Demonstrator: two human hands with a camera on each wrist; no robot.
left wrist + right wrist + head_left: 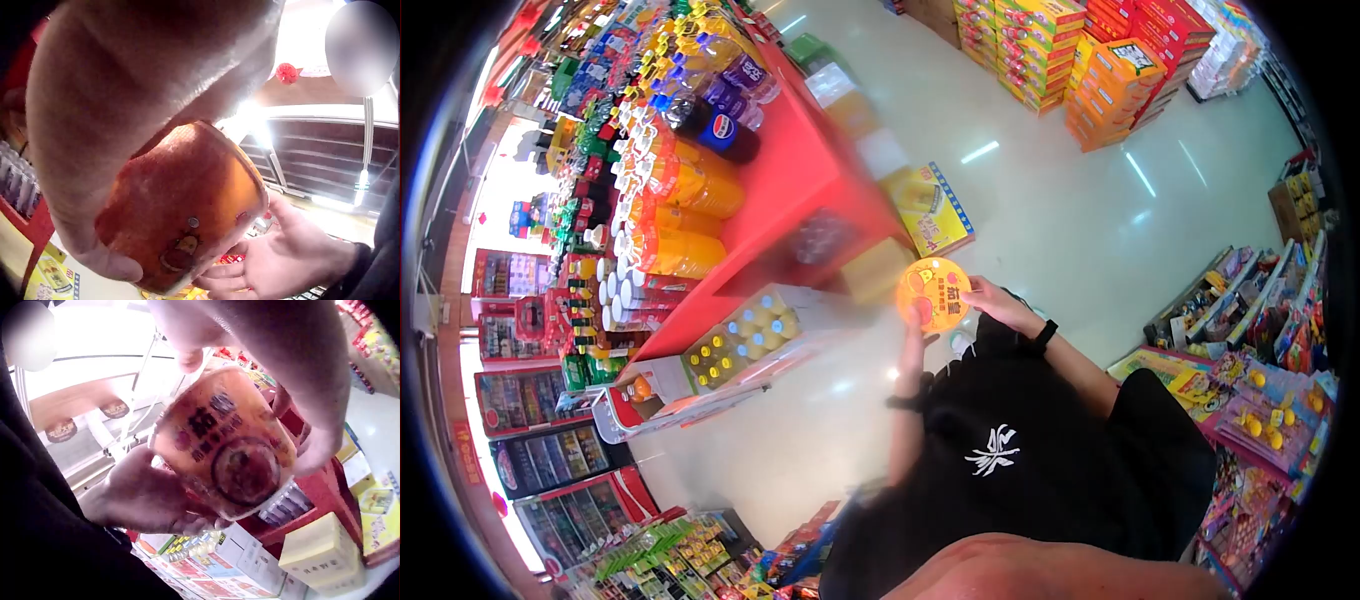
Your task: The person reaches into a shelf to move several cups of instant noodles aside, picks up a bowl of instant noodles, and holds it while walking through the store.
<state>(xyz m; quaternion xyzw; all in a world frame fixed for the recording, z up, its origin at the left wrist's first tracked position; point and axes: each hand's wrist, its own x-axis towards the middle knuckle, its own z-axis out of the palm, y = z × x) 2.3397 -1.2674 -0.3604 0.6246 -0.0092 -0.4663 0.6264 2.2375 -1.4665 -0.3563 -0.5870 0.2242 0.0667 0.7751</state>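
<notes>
An orange instant noodle cup (932,296) with a round printed lid faces up in the head view. My left hand (914,338) holds its near left side; in the left wrist view that hand (106,125) curves round the cup (187,206), thumb low on its wall. From the right, my right hand (1002,306) grips the lid's edge. The right wrist view shows the right hand (300,375) spanning the cup (225,444), which has dark lettering and a round picture on its side. Opposite, the left hand (140,494) lies against the cup's lower left.
A red display table (800,180) stands left, crowded with orange drink bottles (685,240) and a dark cola bottle (715,130). Below it are cartons of capped bottles (745,340). A yellow box (940,215) lies on the floor. Stacked orange boxes (1110,95) and snack racks (1240,290) line the right.
</notes>
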